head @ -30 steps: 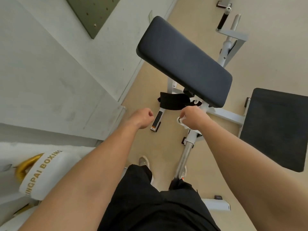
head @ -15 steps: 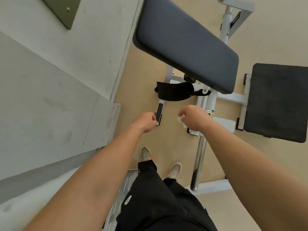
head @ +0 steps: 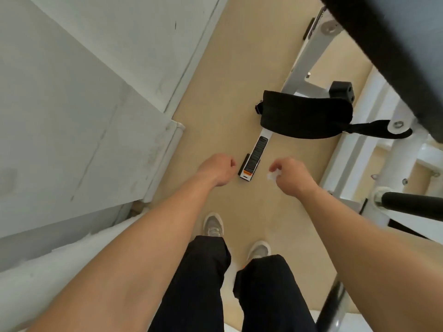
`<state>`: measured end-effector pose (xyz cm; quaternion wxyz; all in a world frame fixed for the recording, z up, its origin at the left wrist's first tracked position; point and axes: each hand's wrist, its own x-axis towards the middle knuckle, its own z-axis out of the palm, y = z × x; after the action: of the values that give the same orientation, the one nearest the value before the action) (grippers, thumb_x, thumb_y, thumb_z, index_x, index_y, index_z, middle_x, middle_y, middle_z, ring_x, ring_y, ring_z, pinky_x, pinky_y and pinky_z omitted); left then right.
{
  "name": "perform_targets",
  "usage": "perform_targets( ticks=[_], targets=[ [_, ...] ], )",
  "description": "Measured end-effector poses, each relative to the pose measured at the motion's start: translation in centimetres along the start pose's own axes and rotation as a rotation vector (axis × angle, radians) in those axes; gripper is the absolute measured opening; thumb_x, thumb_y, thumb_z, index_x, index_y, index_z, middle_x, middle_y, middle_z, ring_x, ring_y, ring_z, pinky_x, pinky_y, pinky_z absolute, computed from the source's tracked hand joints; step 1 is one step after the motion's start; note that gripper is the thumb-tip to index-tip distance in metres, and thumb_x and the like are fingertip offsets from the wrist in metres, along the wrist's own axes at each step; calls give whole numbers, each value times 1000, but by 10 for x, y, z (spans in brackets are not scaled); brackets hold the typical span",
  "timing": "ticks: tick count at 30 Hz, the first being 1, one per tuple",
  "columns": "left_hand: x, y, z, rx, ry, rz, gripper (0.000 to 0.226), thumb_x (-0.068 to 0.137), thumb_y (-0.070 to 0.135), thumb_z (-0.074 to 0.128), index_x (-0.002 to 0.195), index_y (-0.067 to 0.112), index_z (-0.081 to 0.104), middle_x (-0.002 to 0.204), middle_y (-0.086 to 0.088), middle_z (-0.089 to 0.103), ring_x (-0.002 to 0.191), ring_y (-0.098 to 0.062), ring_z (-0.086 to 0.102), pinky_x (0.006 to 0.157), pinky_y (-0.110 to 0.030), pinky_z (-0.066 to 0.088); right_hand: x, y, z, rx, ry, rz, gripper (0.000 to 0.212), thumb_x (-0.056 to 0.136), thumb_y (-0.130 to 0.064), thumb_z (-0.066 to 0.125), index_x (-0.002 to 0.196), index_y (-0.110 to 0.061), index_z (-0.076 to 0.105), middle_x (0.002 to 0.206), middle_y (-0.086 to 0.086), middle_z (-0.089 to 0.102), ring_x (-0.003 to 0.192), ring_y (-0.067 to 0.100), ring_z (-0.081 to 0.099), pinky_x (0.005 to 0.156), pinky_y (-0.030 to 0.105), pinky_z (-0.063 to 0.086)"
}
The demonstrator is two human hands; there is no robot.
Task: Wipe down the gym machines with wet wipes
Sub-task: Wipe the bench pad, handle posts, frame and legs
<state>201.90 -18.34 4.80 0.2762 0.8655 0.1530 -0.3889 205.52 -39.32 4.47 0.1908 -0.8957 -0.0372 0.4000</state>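
Down near the middle of the view, a small crumpled white wet wipe (head: 272, 175) sits pinched in the curled fingers of the right hand (head: 291, 176); only a scrap of it shows below the knuckles, and it hangs over bare floor, touching no part of the equipment. The left hand (head: 217, 168) is level with it and well apart; its fingers are curled into a loose fist with nothing in them. Between the two hands lies the end of a white foot bar (head: 261, 137) of the gym machine (head: 309, 51); a black printed label (head: 254, 156) with an orange patch at its near end runs along the bar, and a dark cap closes its tip; the bar end is just beside the left hand and near the wipe.

Further along, a wide black strap (head: 304, 118) lies across that bar; its narrow tail is fixed by a bolt to a white bracket on the right. White frame tubes rise from there toward the upper right; over them slants a large dark padded board (head: 393, 44), only partly in view. A black handle (head: 414, 206) sticks out of the frame at the right edge; a blurred chrome tube (head: 332, 305) crosses the lower right corner.

Below the hands, both bare forearms reach forward; black trousers (head: 203, 283) and two grey shoes (head: 213, 226) stand on the beige floor (head: 239, 68); a pale grey wall (head: 84, 92) with a stepped ledge fills the left side.
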Motion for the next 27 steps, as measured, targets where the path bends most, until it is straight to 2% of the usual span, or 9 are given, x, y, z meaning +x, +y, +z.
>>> perform_targets(
  ticks=[4,6,9,13,15,19,22,24,27],
  targets=[
    [92,-39,59,-43,11,23,24,96,22,51,117,22,64,122,-2,65,110,-24,61,97,-37,49,90,36,73,252,82,29,42,91,0,56,129,-17,62,101,-2,60,92,17,59,73,26,45],
    [134,-51,84,-41,11,61,25,96,19,53,119,22,63,122,-2,64,109,-23,60,96,-36,49,129,52,104,330,129,26,34,92,-4,59,124,-16,64,97,-3,60,89,14,61,67,22,45],
    [188,-61,112,-39,14,121,30,94,19,59,124,20,60,123,-1,63,109,-21,60,94,-33,49,181,74,137,341,215,-11,16,92,-12,65,106,-18,68,98,-5,66,80,2,60,60,12,39],
    [244,-62,136,-41,73,226,44,94,24,65,136,24,52,127,2,61,107,-19,61,91,-32,48,229,89,153,378,274,-73,9,92,-16,70,98,-22,72,94,-9,68,84,4,65,67,14,44],
    [266,-59,145,-68,127,305,45,94,23,65,137,26,52,126,2,61,104,-17,61,92,-34,50,248,97,154,411,303,-107,9,90,-16,73,95,-23,73,91,-11,69,83,0,63,68,11,43],
    [301,-61,158,-133,344,439,25,93,24,66,118,25,66,105,5,70,91,-13,62,84,-37,53,281,111,148,499,256,-205,12,86,-14,77,91,-24,71,86,-9,71,73,-1,65,64,14,46],
    [321,-65,166,-217,466,470,17,89,22,71,106,24,70,89,8,70,79,-9,63,77,-33,54,300,123,144,441,265,-270,15,84,-17,79,91,-25,69,89,-4,69,77,11,66,67,23,51],
    [331,-68,170,-254,510,463,13,89,21,73,102,24,71,84,9,67,75,-6,60,73,-26,52,311,133,145,383,283,-287,14,86,-22,78,94,-26,68,91,-4,67,79,17,65,69,27,54],
    [347,-78,180,-268,545,470,7,90,21,71,97,25,72,84,9,68,76,-6,60,72,-24,51,325,150,151,393,274,-295,9,89,-26,75,95,-26,68,87,-1,64,76,20,64,67,30,54]
  ],
)
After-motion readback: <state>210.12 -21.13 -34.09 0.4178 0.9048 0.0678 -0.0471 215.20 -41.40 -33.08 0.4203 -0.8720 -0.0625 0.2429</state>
